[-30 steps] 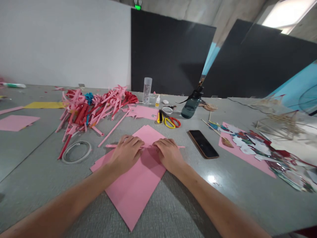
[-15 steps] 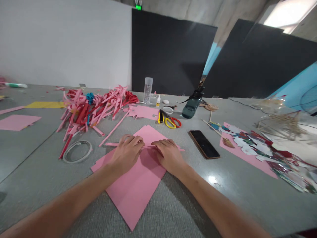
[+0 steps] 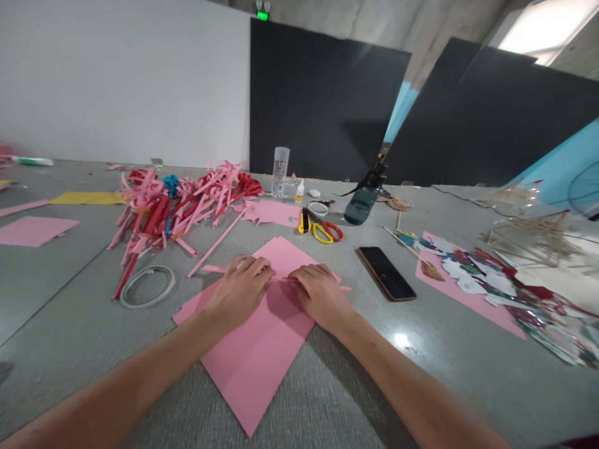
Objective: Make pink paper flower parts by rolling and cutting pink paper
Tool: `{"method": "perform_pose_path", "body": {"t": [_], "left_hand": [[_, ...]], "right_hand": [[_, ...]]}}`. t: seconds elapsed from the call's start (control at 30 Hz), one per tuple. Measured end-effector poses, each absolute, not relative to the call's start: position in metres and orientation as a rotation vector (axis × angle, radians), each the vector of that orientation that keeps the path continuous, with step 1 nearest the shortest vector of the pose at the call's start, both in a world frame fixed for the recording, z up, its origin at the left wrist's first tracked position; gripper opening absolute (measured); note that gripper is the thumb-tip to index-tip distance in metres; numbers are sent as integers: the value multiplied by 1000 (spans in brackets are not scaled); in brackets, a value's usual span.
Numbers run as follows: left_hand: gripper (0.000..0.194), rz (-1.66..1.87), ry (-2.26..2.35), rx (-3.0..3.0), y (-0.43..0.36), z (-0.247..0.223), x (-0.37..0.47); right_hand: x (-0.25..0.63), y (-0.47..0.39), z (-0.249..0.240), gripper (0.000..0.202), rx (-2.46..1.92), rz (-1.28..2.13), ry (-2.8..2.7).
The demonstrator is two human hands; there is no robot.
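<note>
A: Where do we place the strip (image 3: 281,279)?

B: We place it crosswise over the far half of the sheet (image 3: 259,355), running through both hands. We record one end projecting past the left hand (image 3: 243,284) and the other past the right hand (image 3: 322,290), each beyond the sheet's edge.

A: State of the fingers?

B: On both hands we find them bent and close together. We see the left fingertips pinching the strip, the thumb mostly hidden. We see the right forefinger and thumb pinching it likewise. A short length shows between the hands, which stand near each other, apart.

A: And the sheet?

B: Flat on the table (image 3: 322,399), one corner pointing towards us, both hands above it.

A: What do we list around it?

B: Left of the sheet, a white ring (image 3: 140,305), lying flat; behind that, a pile (image 3: 187,202) of pink and red strips with a little blue. Right of the right hand, a phone (image 3: 387,274), its screen dark. Beyond the sheet, scissors (image 3: 322,241) with yellow and red handles, then a tilted bottle (image 3: 359,207).
</note>
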State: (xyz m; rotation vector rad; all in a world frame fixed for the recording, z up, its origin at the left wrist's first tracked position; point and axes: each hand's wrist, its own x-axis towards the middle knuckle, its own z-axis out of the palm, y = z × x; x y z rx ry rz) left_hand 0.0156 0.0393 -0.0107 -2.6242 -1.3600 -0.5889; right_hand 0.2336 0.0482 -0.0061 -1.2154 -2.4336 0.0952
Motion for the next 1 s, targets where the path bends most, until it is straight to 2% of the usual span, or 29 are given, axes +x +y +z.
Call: {"method": "perform_pose_path", "body": {"t": [0.3, 0.57, 0.77, 0.87, 0.97, 1.0], "left_hand": [[21, -621, -1410, -2640, 42, -9, 15], [27, -703, -1430, -2620, 38, -10, 18], [30, -930, -1577, -2440, 68, 27, -14], [31, -838, -1817, -2222, 96, 33, -65], [39, -425, -2189, -2028, 115, 15, -117], [40, -382, -2221, -2023, 118, 7, -129]], "right_hand": [[234, 49, -6, 13, -1225, 97, -2432], [236, 50, -9, 21, -1266, 81, -2407], [236, 50, -10, 11, -1309, 80, -2403], [236, 49, -10, 11, -1299, 87, -2403], [236, 49, -11, 13, -1256, 114, -2406], [236, 49, -11, 13, -1244, 121, -2405]]}}
